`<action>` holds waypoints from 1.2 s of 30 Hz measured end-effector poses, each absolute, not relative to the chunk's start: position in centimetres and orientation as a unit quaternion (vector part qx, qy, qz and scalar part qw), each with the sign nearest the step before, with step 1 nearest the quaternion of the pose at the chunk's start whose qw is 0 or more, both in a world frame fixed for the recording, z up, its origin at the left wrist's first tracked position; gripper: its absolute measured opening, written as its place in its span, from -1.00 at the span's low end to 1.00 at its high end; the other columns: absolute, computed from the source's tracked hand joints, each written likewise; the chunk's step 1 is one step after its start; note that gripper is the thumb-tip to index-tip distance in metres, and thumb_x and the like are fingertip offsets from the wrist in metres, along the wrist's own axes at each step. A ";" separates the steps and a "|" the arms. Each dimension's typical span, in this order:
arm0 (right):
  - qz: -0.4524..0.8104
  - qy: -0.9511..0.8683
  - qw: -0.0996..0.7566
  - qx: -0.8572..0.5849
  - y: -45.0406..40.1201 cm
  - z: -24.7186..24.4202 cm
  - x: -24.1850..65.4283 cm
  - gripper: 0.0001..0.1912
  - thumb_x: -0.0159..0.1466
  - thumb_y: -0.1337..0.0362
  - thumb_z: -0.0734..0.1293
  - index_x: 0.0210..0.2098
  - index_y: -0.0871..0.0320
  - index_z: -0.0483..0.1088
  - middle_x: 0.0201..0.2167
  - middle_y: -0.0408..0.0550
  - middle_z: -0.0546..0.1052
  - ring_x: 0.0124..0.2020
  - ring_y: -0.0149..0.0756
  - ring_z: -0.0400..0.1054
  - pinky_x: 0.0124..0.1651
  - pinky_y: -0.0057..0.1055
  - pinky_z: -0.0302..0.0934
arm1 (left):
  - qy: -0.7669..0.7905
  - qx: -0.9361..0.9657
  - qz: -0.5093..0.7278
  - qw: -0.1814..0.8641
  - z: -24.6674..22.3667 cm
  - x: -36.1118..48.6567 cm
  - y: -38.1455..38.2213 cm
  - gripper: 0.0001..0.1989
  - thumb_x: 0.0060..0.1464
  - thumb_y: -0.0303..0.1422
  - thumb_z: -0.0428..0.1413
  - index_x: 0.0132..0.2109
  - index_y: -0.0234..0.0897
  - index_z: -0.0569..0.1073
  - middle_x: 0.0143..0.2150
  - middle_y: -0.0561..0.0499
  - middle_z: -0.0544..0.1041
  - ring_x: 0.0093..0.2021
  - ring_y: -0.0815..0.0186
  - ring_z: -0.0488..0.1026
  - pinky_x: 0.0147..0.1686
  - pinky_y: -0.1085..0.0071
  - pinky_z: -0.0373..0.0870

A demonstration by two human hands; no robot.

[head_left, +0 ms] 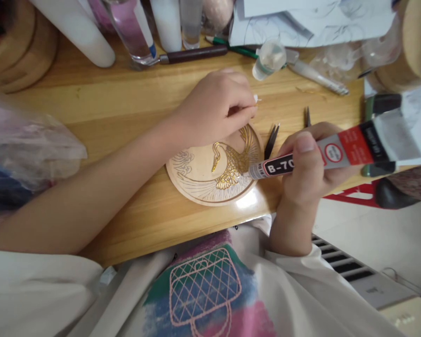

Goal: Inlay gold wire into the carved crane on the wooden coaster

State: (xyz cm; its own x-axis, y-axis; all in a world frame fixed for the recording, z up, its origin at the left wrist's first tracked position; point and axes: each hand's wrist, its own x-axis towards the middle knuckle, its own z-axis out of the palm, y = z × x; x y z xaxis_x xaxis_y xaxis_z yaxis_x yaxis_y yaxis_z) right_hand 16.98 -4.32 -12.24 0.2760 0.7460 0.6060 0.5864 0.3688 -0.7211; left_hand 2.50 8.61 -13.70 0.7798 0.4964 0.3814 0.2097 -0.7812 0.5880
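Observation:
My right hand (307,164) grips a glue tube (337,152) marked "B-70", its label black, red and grey. The tube's narrow nozzle points left, at the lower right part of a round wooden plaque (203,196). On the plaque is a long-necked bird (228,168) with gold outlines on its neck, feathers and tail, and fine drawn lines around it. Across the plaque's upper edge rests my left hand (221,103), fingers curled closed. A small white piece with a thin pin (256,98) sticks out at its fingertips; the rest is hidden by the fingers.
Dark tweezers (272,140) lie right of the plaque. Behind stand a small clear cup (269,58), a brown-handled tool (196,54), a white pen (317,77), bottles and sketch papers (312,23). A plastic bag (31,145) sits at left, wooden containers at both back corners.

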 end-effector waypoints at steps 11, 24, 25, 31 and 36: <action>0.074 -0.609 0.576 -0.540 -4.4 -12.4 17.3 -0.62 0.37 0.11 0.32 -0.53 0.10 0.29 -0.63 -0.29 0.28 -0.65 -0.52 0.17 -0.62 -0.47 0.04 | 0.180 0.906 0.273 0.268 -13.9 2.5 8.8 -0.71 0.26 -0.35 0.02 -0.45 -0.19 0.44 -0.35 -0.05 0.54 -0.23 0.22 0.44 -0.16 0.22 0.31; 0.080 -0.589 0.609 -0.525 -4.3 -12.1 17.0 -0.70 0.34 0.23 0.36 -0.53 0.09 0.36 -0.62 -0.28 0.36 -0.64 -0.50 0.24 -0.62 -0.46 0.09 | 0.188 0.906 0.277 0.260 -13.8 2.4 8.6 -0.70 0.27 -0.37 0.01 -0.45 -0.23 0.45 -0.36 -0.03 0.53 -0.22 0.20 0.46 -0.17 0.22 0.32; 0.081 -0.587 0.610 -0.527 -4.3 -12.1 17.0 -0.70 0.33 0.24 0.36 -0.53 0.10 0.37 -0.62 -0.28 0.37 -0.64 -0.50 0.24 -0.62 -0.46 0.10 | 0.190 0.906 0.275 0.260 -13.7 2.4 8.6 -0.70 0.27 -0.37 0.01 -0.44 -0.24 0.45 -0.36 -0.04 0.53 -0.21 0.20 0.47 -0.17 0.22 0.33; 0.085 -0.590 0.603 -0.530 -4.5 -12.0 17.0 -0.68 0.32 0.23 0.37 -0.55 0.14 0.38 -0.63 -0.28 0.38 -0.63 -0.53 0.24 -0.61 -0.49 0.07 | 0.194 0.913 0.253 0.256 -13.4 2.5 8.5 -0.69 0.29 -0.37 0.00 -0.41 -0.29 0.49 -0.34 -0.07 0.53 -0.20 0.21 0.46 -0.16 0.23 0.31; 0.089 -0.584 0.607 -0.531 -4.6 -11.9 17.1 -0.69 0.33 0.28 0.36 -0.55 0.19 0.39 -0.63 -0.27 0.41 -0.61 -0.56 0.26 -0.58 -0.53 0.08 | 0.190 0.911 0.257 0.259 -13.6 2.4 8.6 -0.72 0.29 -0.37 0.00 -0.38 -0.26 0.49 -0.33 -0.06 0.53 -0.20 0.22 0.44 -0.15 0.22 0.31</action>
